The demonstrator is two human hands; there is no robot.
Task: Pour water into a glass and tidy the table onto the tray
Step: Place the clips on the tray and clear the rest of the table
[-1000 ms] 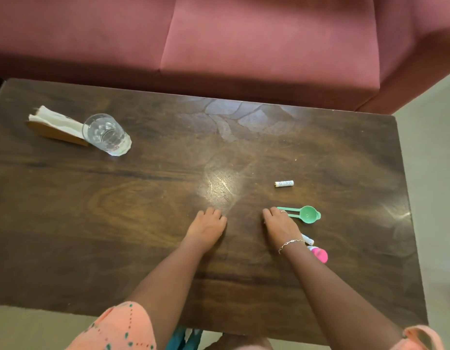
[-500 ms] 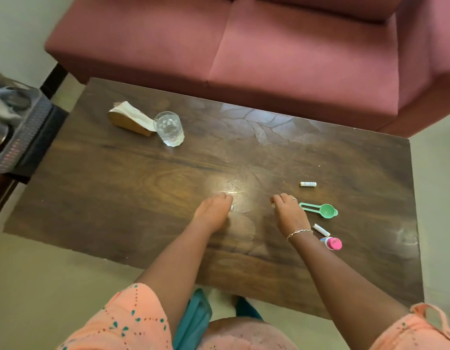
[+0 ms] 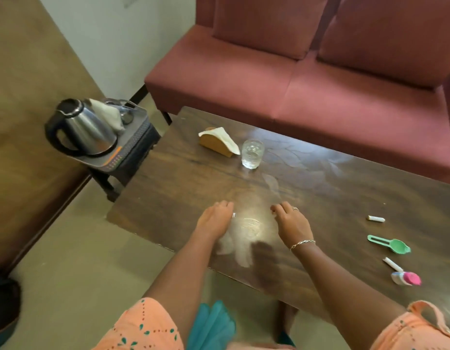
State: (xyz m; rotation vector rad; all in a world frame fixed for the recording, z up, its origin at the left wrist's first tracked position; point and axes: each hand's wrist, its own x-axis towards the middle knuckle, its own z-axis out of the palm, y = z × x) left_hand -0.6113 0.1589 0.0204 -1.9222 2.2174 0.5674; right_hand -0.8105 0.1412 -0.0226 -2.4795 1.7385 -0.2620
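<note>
Left hand (image 3: 215,219) and right hand (image 3: 292,223) are resting on the bench (image 3: 168,193).
Left is curling over a small white piece (image 3: 234,215), grip unclear; right is lying relaxed, empty; the glass (image 3: 253,154) is standing beyond them.

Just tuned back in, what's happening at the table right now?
A person has both hands on the table. A small white piece shows by the fingers of the left hand; whether it is pinched is unclear. The right hand holds nothing. The glass stands by the napkin holder; the kettle sits on the tray off to the left. A scoop, bottle and two white sticks lie untidied at right.
</note>
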